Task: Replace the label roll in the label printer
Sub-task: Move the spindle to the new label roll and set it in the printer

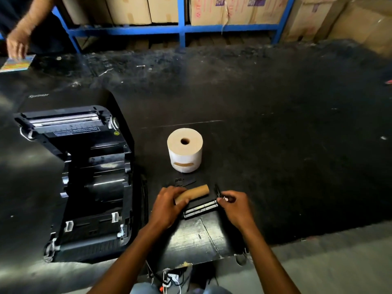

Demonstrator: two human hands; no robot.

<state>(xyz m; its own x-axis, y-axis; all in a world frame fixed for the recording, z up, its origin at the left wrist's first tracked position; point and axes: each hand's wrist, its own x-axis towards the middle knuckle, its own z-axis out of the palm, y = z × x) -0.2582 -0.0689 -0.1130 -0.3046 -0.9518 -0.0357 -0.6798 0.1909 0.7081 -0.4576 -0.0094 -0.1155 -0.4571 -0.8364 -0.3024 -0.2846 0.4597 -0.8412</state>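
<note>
The black label printer (84, 183) lies open at the left, its lid tilted back and the roll bay bare. A full white label roll (185, 150) stands on end in the middle of the black table. Just in front of it, my left hand (169, 205) grips an empty brown cardboard core (196, 193). My right hand (236, 205) pinches the right end of a black roll spindle (201, 209) that lies beside the core. Small black plastic pieces (184, 181) lie between the core and the full roll.
Another person's hand (17, 45) hovers over a colourful paper (18, 63) at the far left. Blue shelving (182, 28) with cardboard boxes runs along the back. The table's front edge (212, 258) is close to me, with cables (169, 279) hanging below.
</note>
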